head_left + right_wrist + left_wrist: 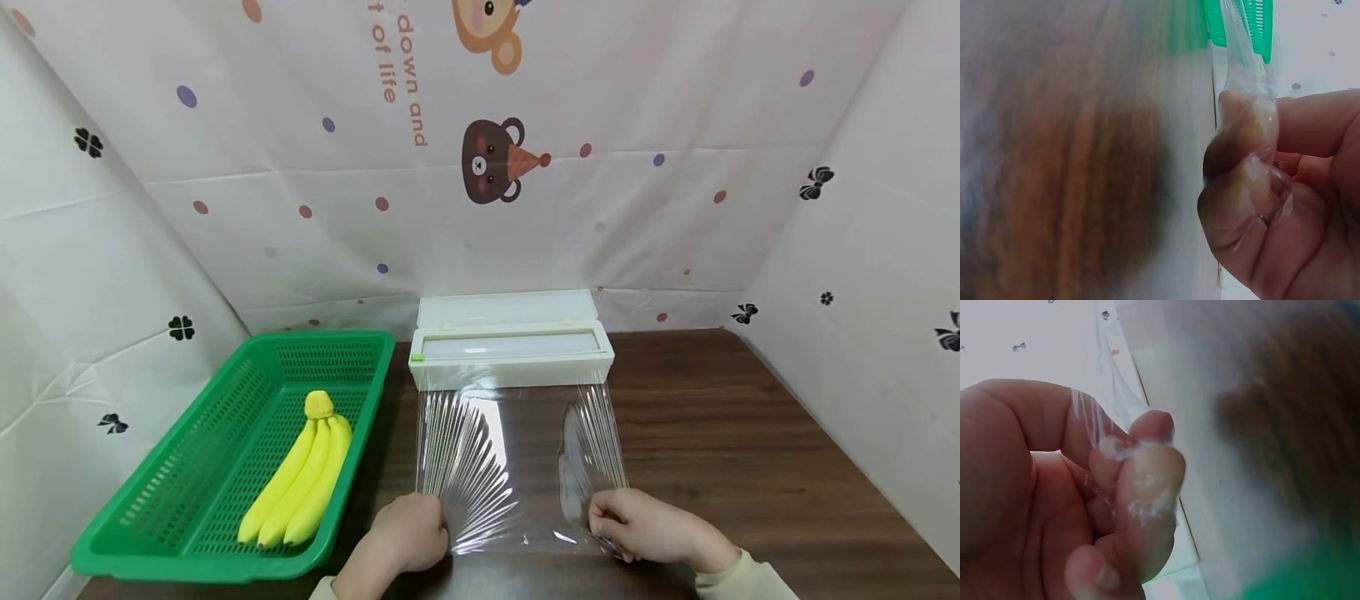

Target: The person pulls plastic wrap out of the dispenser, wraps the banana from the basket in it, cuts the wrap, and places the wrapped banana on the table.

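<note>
- Plastic wrap (528,467), clear and creased, stretches over the brown table (712,433) from a white box (525,367) toward the person.
- The left hand (411,531) pinches its near left corner, the right hand (643,525) its near right; the hands are well apart.
- A green basket (202,567) with yellow bananas (300,483) hems in the left side.
- Behind the box's raised lid (510,308), a printed cloth (450,242) blocks the back.

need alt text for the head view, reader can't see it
A person's left hand and right hand grip clear film stretched from a white dispenser over a brown table; bananas lie in a green basket at left.
</note>
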A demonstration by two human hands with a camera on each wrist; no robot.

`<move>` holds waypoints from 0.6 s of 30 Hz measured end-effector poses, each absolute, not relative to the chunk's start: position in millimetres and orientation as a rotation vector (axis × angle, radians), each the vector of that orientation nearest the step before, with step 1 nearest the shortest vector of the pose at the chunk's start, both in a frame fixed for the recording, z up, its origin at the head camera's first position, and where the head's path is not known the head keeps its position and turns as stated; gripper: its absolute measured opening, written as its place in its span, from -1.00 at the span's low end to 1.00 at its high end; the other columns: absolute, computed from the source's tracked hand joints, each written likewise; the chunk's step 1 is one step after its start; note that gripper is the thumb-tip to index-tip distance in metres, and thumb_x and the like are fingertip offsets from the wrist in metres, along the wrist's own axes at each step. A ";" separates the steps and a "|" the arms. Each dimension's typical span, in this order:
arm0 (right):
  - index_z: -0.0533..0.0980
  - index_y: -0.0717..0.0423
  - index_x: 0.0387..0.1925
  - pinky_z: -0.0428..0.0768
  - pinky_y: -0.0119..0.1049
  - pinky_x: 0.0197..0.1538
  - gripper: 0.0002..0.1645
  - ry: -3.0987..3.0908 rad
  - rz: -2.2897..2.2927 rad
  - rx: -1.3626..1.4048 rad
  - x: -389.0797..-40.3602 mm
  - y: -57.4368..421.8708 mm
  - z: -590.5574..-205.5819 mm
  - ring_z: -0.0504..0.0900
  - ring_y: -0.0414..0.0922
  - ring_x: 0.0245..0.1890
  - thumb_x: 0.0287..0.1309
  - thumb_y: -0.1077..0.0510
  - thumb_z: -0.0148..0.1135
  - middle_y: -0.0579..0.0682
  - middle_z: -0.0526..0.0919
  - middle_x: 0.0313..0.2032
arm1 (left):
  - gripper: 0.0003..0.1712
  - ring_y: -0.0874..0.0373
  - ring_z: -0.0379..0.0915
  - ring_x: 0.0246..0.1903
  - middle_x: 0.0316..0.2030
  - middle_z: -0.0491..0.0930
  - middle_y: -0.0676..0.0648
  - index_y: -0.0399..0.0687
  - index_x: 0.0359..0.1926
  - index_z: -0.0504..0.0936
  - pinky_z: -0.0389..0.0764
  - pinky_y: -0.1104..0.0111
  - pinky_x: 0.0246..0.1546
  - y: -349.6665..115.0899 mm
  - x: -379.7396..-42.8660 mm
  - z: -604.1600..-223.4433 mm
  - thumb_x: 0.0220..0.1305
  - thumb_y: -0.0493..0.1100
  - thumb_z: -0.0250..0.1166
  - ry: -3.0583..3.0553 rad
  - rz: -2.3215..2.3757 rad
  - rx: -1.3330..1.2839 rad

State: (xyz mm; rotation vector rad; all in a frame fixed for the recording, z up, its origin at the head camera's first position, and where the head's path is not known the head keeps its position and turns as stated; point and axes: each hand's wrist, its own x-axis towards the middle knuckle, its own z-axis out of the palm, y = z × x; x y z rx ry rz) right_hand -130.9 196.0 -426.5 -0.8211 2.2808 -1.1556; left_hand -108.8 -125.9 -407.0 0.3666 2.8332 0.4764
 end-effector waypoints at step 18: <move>0.40 0.05 -0.52 0.37 -0.47 -0.67 -0.76 2.292 -1.082 -0.817 -127.2 194.2 -426.6 0.35 -0.43 -0.77 0.30 0.21 0.04 -0.30 0.31 -0.76 | -0.74 0.18 0.20 -0.67 -0.70 0.38 0.04 0.01 -0.79 0.36 0.26 0.32 -0.67 -126.9 -104.2 -407.9 -0.07 -0.25 0.15 2.796 0.483 0.349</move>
